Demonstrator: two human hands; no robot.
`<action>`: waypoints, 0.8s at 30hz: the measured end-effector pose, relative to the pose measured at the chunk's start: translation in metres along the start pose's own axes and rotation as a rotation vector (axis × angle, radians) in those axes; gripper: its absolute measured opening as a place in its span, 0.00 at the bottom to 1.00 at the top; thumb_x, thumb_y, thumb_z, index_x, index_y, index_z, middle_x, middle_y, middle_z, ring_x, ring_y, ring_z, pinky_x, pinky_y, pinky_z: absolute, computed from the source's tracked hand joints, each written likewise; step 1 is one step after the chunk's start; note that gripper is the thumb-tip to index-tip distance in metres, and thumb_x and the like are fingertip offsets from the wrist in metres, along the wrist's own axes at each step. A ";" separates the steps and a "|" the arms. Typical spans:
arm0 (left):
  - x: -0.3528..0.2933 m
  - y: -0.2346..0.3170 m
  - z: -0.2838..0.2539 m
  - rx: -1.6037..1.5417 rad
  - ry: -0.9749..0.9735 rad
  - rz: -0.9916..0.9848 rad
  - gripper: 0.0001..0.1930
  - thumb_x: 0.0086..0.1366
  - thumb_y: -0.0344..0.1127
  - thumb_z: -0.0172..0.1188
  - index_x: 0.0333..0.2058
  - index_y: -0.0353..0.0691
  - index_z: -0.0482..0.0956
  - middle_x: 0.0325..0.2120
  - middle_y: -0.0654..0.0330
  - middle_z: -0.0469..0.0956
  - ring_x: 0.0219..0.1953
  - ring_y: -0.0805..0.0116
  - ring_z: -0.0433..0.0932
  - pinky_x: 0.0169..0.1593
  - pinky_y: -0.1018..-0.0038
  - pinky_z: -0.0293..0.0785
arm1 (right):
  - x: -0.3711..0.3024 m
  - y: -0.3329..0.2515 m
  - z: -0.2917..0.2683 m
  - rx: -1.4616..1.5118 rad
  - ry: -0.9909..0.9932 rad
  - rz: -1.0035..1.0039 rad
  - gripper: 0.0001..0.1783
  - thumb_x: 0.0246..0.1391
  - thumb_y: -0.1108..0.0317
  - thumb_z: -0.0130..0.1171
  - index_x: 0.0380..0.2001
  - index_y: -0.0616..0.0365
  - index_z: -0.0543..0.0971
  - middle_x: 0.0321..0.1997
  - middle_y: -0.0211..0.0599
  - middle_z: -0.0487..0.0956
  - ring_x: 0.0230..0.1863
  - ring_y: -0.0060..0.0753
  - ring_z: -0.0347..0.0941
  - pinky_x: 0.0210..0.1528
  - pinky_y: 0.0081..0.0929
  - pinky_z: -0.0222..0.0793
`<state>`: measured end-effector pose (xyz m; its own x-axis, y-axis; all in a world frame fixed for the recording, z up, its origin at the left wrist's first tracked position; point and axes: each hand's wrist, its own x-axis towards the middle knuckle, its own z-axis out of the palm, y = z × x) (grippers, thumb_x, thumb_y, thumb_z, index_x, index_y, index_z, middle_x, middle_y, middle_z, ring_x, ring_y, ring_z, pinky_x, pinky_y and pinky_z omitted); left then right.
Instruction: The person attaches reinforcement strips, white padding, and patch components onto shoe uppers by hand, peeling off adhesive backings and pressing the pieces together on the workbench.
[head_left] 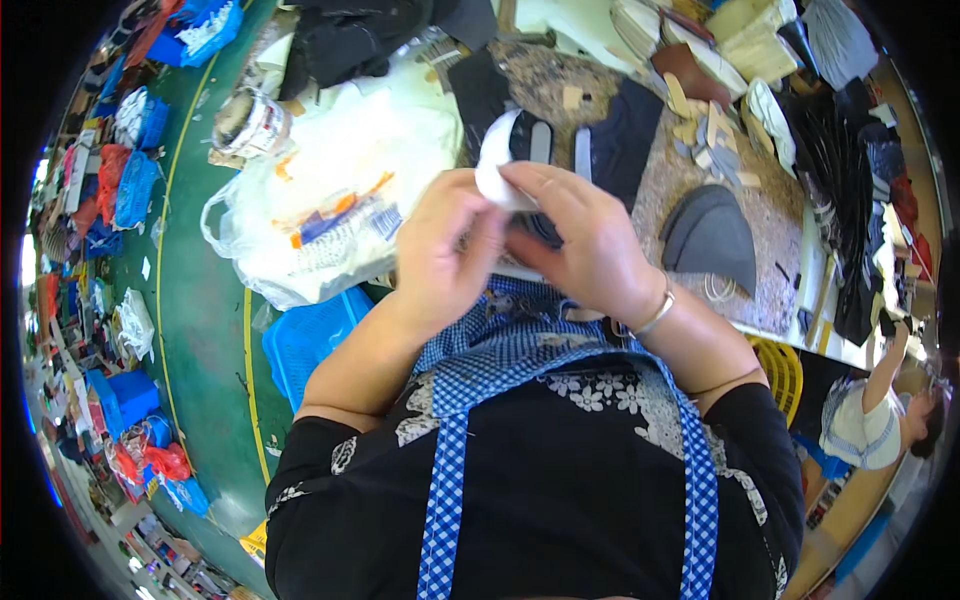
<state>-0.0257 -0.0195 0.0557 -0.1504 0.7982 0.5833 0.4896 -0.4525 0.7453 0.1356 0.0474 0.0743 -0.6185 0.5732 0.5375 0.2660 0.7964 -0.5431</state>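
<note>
Both hands meet above the lap, the left hand (445,250) and right hand (580,240) pinching a white strip (497,165) and a dark shoe piece (540,225) together, held close so the edges line up

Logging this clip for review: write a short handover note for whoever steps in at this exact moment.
Left hand and right hand meet above the worktable edge, both pinching a white strip folded over a dark shoe piece. A grey shoe upper and more dark cut parts lie on the table; a white plastic bag sits to the left. The strip is only partly wrapped on; how much remains is hidden by the fingers.
</note>
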 end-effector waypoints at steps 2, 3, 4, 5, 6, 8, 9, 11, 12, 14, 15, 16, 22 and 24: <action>0.007 0.004 0.008 -0.016 -0.176 0.122 0.11 0.55 0.27 0.58 0.37 0.32 0.70 0.34 0.53 0.73 0.34 0.63 0.73 0.39 0.73 0.68 | -0.005 0.008 -0.007 0.094 0.024 0.363 0.13 0.44 0.70 0.62 0.35 0.62 0.76 0.31 0.37 0.78 0.31 0.30 0.75 0.32 0.24 0.70; 0.012 0.005 0.010 0.091 -0.072 0.149 0.16 0.54 0.28 0.60 0.40 0.32 0.69 0.35 0.53 0.73 0.36 0.62 0.73 0.41 0.72 0.69 | -0.006 0.009 -0.019 0.205 0.021 0.714 0.08 0.48 0.71 0.59 0.32 0.63 0.76 0.27 0.34 0.79 0.27 0.23 0.75 0.27 0.19 0.69; 0.017 0.002 0.015 0.197 0.036 0.183 0.20 0.53 0.29 0.62 0.44 0.32 0.67 0.36 0.53 0.73 0.37 0.62 0.73 0.42 0.71 0.70 | -0.011 0.019 -0.019 0.609 0.280 0.759 0.06 0.53 0.71 0.55 0.32 0.63 0.76 0.28 0.31 0.78 0.26 0.15 0.72 0.25 0.14 0.66; 0.016 -0.007 0.018 0.094 -0.001 -0.004 0.23 0.54 0.29 0.62 0.47 0.32 0.64 0.38 0.54 0.73 0.38 0.63 0.74 0.41 0.74 0.71 | -0.016 0.024 -0.027 0.981 0.371 0.814 0.06 0.54 0.72 0.55 0.32 0.64 0.76 0.29 0.29 0.78 0.26 0.17 0.72 0.25 0.14 0.66; 0.012 -0.011 0.024 -0.344 -0.073 -0.277 0.21 0.55 0.29 0.61 0.46 0.32 0.64 0.37 0.56 0.74 0.36 0.66 0.74 0.39 0.77 0.71 | -0.022 0.024 -0.028 1.108 0.434 0.922 0.07 0.54 0.71 0.55 0.33 0.65 0.76 0.29 0.30 0.78 0.27 0.17 0.72 0.25 0.14 0.67; 0.005 -0.019 0.029 -0.782 -0.145 -0.545 0.20 0.56 0.29 0.61 0.46 0.32 0.65 0.37 0.57 0.74 0.33 0.70 0.75 0.36 0.80 0.71 | -0.035 0.022 -0.025 1.236 0.500 1.023 0.08 0.54 0.71 0.54 0.33 0.65 0.76 0.29 0.30 0.78 0.27 0.17 0.73 0.25 0.14 0.67; 0.002 -0.025 0.025 -0.819 -0.241 -0.733 0.18 0.57 0.28 0.60 0.44 0.33 0.65 0.35 0.59 0.75 0.31 0.74 0.74 0.34 0.83 0.70 | -0.043 0.017 -0.023 1.095 0.461 1.085 0.09 0.54 0.70 0.55 0.35 0.66 0.76 0.28 0.29 0.78 0.26 0.16 0.72 0.25 0.14 0.67; -0.006 -0.024 0.024 -0.852 -0.342 -0.923 0.16 0.57 0.27 0.59 0.43 0.33 0.66 0.34 0.60 0.76 0.28 0.78 0.73 0.32 0.85 0.69 | -0.059 0.015 -0.020 0.953 0.425 1.144 0.10 0.53 0.70 0.56 0.36 0.66 0.76 0.28 0.29 0.78 0.26 0.16 0.71 0.25 0.14 0.66; -0.009 -0.021 0.027 -0.719 -0.325 -0.853 0.15 0.58 0.27 0.58 0.42 0.34 0.66 0.31 0.62 0.76 0.26 0.80 0.72 0.30 0.85 0.68 | -0.066 0.017 -0.021 0.745 0.272 1.120 0.10 0.52 0.70 0.58 0.35 0.67 0.76 0.27 0.29 0.78 0.24 0.16 0.71 0.25 0.13 0.66; -0.021 -0.028 0.033 -0.531 -0.286 -0.666 0.16 0.56 0.28 0.60 0.42 0.35 0.66 0.26 0.64 0.76 0.23 0.83 0.71 0.27 0.85 0.66 | -0.075 0.017 -0.015 0.597 0.211 1.031 0.12 0.47 0.70 0.63 0.34 0.66 0.77 0.22 0.27 0.76 0.21 0.13 0.68 0.23 0.13 0.64; -0.025 -0.031 0.030 -0.528 -0.286 -0.666 0.16 0.56 0.28 0.60 0.42 0.35 0.66 0.26 0.64 0.76 0.23 0.83 0.71 0.27 0.85 0.66 | -0.080 0.019 -0.012 0.600 0.211 1.031 0.12 0.47 0.70 0.63 0.34 0.66 0.77 0.22 0.27 0.76 0.21 0.13 0.68 0.23 0.13 0.64; -0.026 -0.031 0.027 -0.325 -0.355 -0.678 0.18 0.54 0.28 0.62 0.42 0.36 0.66 0.26 0.63 0.75 0.24 0.80 0.71 0.27 0.83 0.66 | -0.082 0.022 -0.009 0.470 0.156 0.953 0.12 0.46 0.70 0.63 0.34 0.65 0.77 0.21 0.27 0.76 0.20 0.12 0.67 0.22 0.14 0.64; -0.027 -0.019 0.029 0.362 -0.322 -0.114 0.24 0.46 0.30 0.66 0.43 0.36 0.68 0.33 0.59 0.73 0.34 0.67 0.72 0.37 0.75 0.69 | -0.087 0.032 -0.004 0.219 0.049 0.849 0.14 0.41 0.68 0.65 0.32 0.63 0.77 0.15 0.29 0.72 0.15 0.18 0.66 0.20 0.19 0.63; -0.038 -0.013 0.033 0.359 -0.441 0.308 0.23 0.42 0.32 0.66 0.40 0.36 0.73 0.38 0.58 0.71 0.43 0.59 0.70 0.43 0.68 0.69 | -0.083 0.029 -0.009 0.081 -0.156 0.917 0.14 0.42 0.71 0.66 0.34 0.63 0.76 0.28 0.31 0.76 0.23 0.14 0.67 0.25 0.16 0.65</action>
<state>0.0015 -0.0306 0.0137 0.3722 0.7760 0.5092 0.7225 -0.5866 0.3659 0.2011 0.0248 0.0196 -0.2861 0.9342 -0.2132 0.6509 0.0262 -0.7587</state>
